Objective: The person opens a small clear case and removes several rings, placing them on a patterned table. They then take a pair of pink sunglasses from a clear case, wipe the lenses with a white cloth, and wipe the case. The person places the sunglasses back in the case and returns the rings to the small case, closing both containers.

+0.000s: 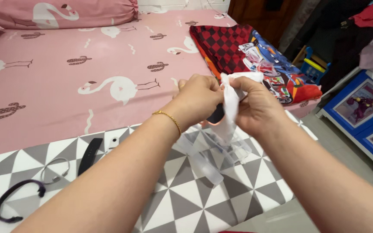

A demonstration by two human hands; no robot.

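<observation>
Left hand & right hand both closed on white cloth w/ pink-rimmed item.

hands: left hand; right hand | grip white cloth

White cloth, crumpled, draped over dark pink-rimmed object, above clear box

A clear plastic packaging box is lying open on the grey-and-white triangle-patterned surface just below my hands; I am seeing no labels, signs or screens.
</observation>
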